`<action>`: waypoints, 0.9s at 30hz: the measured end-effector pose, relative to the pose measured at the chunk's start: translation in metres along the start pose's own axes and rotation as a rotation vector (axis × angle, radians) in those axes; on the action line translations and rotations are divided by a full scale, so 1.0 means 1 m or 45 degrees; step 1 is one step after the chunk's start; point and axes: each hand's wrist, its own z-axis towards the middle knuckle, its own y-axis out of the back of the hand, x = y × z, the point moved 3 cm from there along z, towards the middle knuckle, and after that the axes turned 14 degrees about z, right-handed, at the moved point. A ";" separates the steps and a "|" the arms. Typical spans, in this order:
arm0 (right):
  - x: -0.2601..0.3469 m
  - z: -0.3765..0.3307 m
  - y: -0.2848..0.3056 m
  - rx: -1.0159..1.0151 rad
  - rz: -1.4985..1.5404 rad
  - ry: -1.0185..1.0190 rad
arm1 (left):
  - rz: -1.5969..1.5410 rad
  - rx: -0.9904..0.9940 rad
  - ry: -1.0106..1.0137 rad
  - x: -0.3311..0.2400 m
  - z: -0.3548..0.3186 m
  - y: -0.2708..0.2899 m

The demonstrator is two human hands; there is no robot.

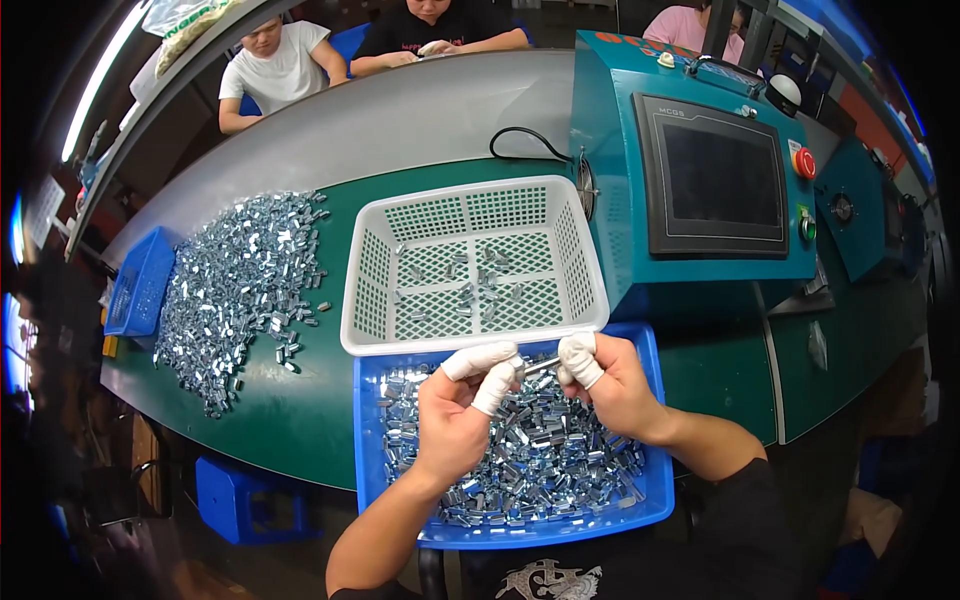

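Note:
My left hand [462,405] and my right hand [605,380] are raised over a blue tray [368,430] filled with small shiny metal parts [530,460]. White finger cots cover the thumb and forefinger of both hands. Between the fingertips of the two hands I pinch one small metal part [541,365]. Just beyond my hands stands a white perforated basket [365,290] with several of the same parts scattered on its bottom [480,285].
A big heap of loose metal parts [245,280] lies on the green table at the left, next to a blue bin [140,285]. A teal machine with a dark screen [715,180] stands at the right. Other people sit across the table [280,65].

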 end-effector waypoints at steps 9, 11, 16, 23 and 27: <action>-0.003 -0.002 0.007 -0.121 0.038 0.012 | 0.155 -0.038 0.058 0.001 -0.002 0.003; -0.002 -0.001 0.008 -0.100 0.037 -0.016 | 0.314 0.146 -0.043 0.003 -0.004 0.000; -0.010 -0.001 0.008 0.022 -0.065 -0.012 | 0.668 0.187 -0.101 0.003 -0.003 -0.001; -0.003 -0.004 0.005 -0.044 -0.010 0.030 | 0.296 0.075 0.045 0.007 -0.004 -0.001; -0.008 -0.004 0.008 -0.009 -0.069 -0.037 | 0.131 0.128 0.082 0.002 -0.008 -0.005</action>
